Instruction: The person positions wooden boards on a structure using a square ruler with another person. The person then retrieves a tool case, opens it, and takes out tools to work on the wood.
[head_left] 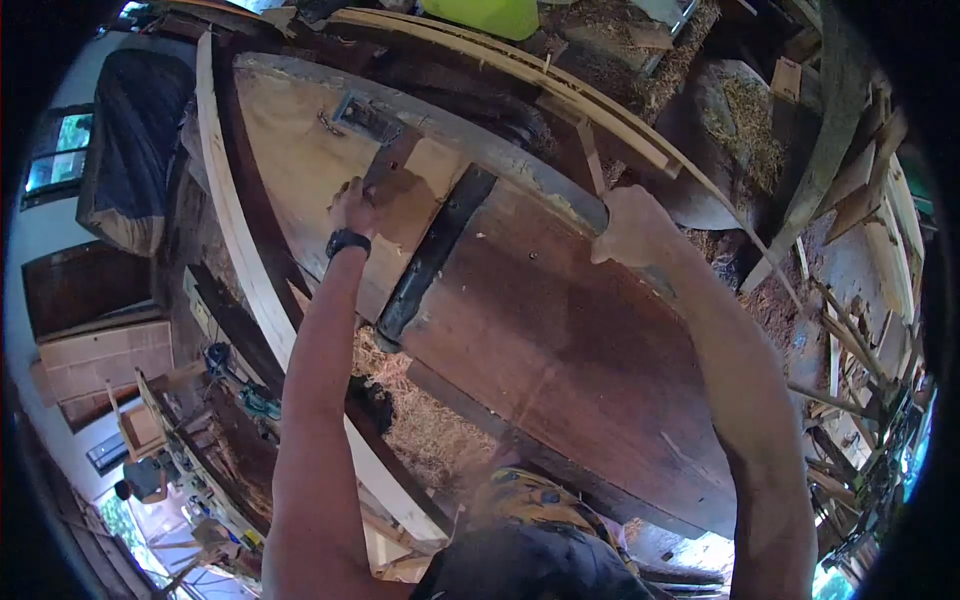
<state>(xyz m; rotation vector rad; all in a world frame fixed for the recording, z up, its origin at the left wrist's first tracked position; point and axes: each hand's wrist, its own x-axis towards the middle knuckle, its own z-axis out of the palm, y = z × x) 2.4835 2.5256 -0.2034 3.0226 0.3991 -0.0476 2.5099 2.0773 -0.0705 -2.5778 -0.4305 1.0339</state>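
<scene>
A large wooden panel [570, 320] spreads below me, with a dark crossbar [435, 255] over it and a grey border along its far edge. Over the lighter part of the panel is my left hand [352, 208], wearing a dark wristband. Its fingers are curled at a dark flat piece [388, 165]; what exactly they grip is too unclear to name. Beyond it lies a dark metal fitting [368, 118] set on the panel. My right hand [630, 226] is closed around the panel's far edge, its thumb on the near side.
Wood shavings [430, 430] cover the floor below the panel. A long pale plank [235, 215] runs along the left, and thin strips [520, 65] lie beyond the far edge. Scrap wood [865, 350] is piled at right. Another person [145, 480] is at the lower left.
</scene>
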